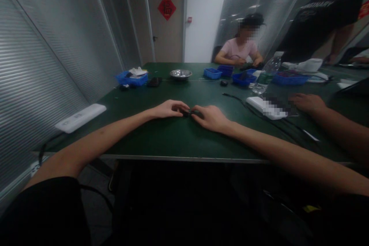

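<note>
Both of my hands meet over the middle of a green table (161, 142). Between their fingertips is a small dark piece (188, 112), too small and dim to name. My left hand (170, 109) comes from the left, its fingers curled round the piece's left side. From the right, my right hand (211, 117) pinches at the piece's other side with thumb and fingers. The palms hide part of what they hold.
A white power strip (82, 118) lies left, a white power bank-like box (265, 107) right beside another person's hand (308, 103). Farther back are blue trays (135, 79), a metal bowl (180, 74) and a water bottle (268, 73). A person (239, 50) sits opposite.
</note>
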The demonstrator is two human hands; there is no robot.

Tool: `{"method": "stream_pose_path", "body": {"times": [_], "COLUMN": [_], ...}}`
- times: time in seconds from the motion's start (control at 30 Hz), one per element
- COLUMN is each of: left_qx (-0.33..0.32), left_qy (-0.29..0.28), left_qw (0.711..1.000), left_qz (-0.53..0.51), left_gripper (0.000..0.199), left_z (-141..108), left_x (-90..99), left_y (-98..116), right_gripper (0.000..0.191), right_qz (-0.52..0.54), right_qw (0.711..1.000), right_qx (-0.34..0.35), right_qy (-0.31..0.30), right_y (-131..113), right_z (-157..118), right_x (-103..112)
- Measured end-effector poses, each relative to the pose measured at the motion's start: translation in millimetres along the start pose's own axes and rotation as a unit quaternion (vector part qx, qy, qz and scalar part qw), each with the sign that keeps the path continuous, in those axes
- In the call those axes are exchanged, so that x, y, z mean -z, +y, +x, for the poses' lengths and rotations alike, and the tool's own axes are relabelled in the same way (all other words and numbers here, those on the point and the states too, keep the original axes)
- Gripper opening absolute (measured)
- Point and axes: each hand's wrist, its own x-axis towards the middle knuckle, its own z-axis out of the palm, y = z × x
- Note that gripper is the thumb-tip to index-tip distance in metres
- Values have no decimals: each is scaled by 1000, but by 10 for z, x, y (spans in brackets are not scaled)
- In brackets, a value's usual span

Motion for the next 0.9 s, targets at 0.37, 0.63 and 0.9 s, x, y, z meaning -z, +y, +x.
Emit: {"method": "stream_pose_path", "body": {"times": [0.37,0.63,0.9], "left_qx": [-15,-1,17], "left_qy": [67,112,137], "left_qw": [998,993,984], "left_qz": [-11,31,111], "left_gripper": [37,30,28], "left_z": [31,28,14], "left_x": [-22,-8,-18], "left_y": [-84,-105,-77], "right_gripper": [39,40,39], "right_qz": [-2,12,-1], "right_qw": [1000,1000,1000], "right_qx": [-8,-8,-12], "right_qy": [-12,-19,-12], "right_y": [0,-4,9], "right_z": [3,-1,4], "right_x": [23,47,19]}}
